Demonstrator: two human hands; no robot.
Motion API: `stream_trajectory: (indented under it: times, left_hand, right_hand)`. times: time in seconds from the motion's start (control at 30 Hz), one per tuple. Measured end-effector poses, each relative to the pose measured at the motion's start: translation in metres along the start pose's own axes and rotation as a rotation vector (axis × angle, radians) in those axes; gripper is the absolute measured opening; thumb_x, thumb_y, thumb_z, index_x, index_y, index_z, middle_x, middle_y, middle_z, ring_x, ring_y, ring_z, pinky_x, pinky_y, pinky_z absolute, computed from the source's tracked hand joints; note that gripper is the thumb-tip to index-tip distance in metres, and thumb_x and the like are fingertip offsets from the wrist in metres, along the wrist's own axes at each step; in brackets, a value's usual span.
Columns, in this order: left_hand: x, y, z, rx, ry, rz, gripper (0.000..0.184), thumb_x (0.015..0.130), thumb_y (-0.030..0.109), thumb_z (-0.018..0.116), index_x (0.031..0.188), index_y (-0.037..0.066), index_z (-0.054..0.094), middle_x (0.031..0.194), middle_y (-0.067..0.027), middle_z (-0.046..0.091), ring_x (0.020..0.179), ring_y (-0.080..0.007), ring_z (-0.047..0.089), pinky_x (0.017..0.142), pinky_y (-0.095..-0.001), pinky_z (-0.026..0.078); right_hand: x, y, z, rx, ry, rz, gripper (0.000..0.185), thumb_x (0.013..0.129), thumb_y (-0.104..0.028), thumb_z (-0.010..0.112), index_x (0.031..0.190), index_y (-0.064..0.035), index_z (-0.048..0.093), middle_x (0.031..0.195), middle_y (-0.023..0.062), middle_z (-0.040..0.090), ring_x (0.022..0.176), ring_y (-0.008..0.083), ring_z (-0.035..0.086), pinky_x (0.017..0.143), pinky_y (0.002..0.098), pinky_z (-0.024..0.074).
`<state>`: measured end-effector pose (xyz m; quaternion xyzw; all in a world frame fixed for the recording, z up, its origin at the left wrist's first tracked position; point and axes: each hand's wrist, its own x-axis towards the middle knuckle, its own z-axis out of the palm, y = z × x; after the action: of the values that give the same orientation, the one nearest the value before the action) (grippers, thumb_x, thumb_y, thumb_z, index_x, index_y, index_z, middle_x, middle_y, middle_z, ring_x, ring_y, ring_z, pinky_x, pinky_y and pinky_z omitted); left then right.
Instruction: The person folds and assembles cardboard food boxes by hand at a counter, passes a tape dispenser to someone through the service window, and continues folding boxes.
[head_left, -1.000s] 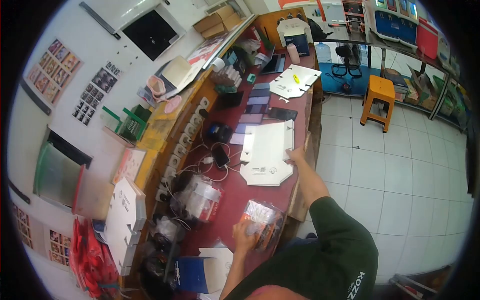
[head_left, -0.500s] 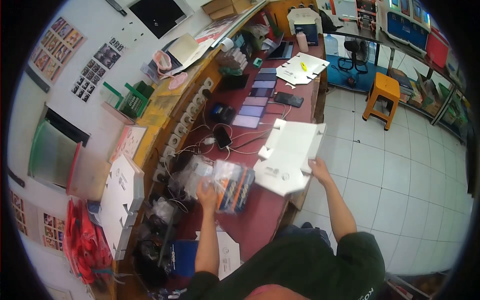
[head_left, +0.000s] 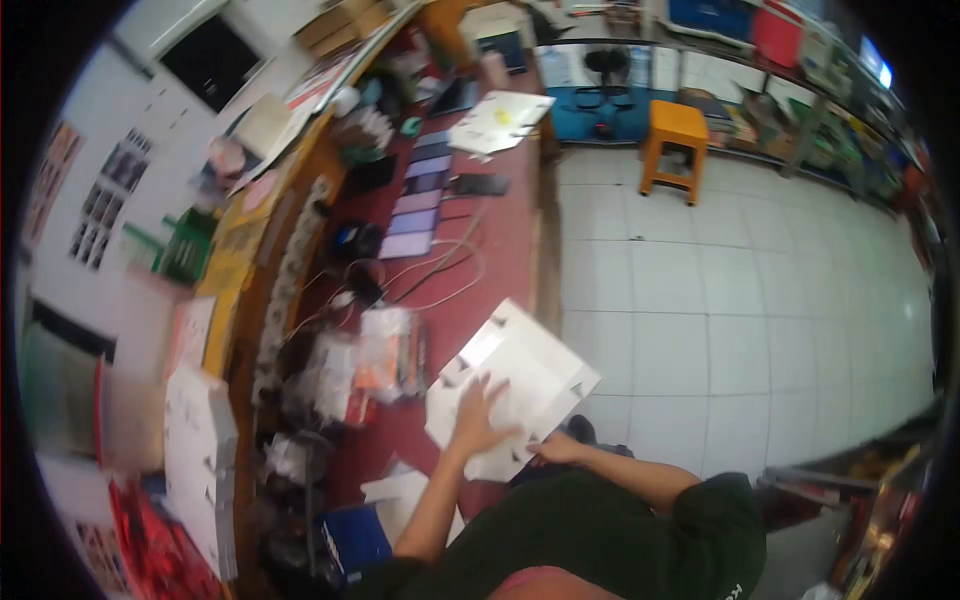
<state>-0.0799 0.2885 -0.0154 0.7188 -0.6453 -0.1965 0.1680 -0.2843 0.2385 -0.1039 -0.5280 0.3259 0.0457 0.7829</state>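
A white flat-folded cardboard box [head_left: 530, 360] with notched edges is tilted in front of my body, over the table's front edge. My left hand [head_left: 480, 425] lies on its face with the fingers spread. At its near edge, my right hand [head_left: 555, 450] is closed on the cardboard. Left of it on the red tabletop rests a plastic-wrapped package [head_left: 388, 355] with orange and dark parts, touched by neither hand. Blur hides the print on the cardboard.
Purple-toned phones [head_left: 410, 220] lie in a row, with a dark phone [head_left: 480, 184] and white cables nearby. Another white flat cardboard [head_left: 500, 120] is farther back. A blue box [head_left: 355, 545] sits near my left arm. An orange stool [head_left: 676, 140] stands on the tiles.
My left hand has left the plastic-wrapped package and moved right onto the white cardboard. My right hand has brought the cardboard nearer to my body and turned it. The view has shifted right.
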Motion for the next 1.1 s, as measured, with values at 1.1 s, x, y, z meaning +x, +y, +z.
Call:
stream_trajectory:
  times: [1.1]
  left_hand:
    - [-0.05,0.041,0.063,0.208,-0.08,-0.168,0.064,0.079,0.04,0.071,0.128,0.004,0.051,0.132,-0.0222,0.048,0.118,-0.0356,0.049,0.099,-0.0439,0.04]
  right_hand:
    - [0.023,0.025,-0.045,0.085,0.345,-0.294,0.054,0.086,-0.042,0.063,0.122,-0.0053,0.045,0.1,0.0104,0.062,0.063,0.0164,0.062,0.05,0.029,0.0473]
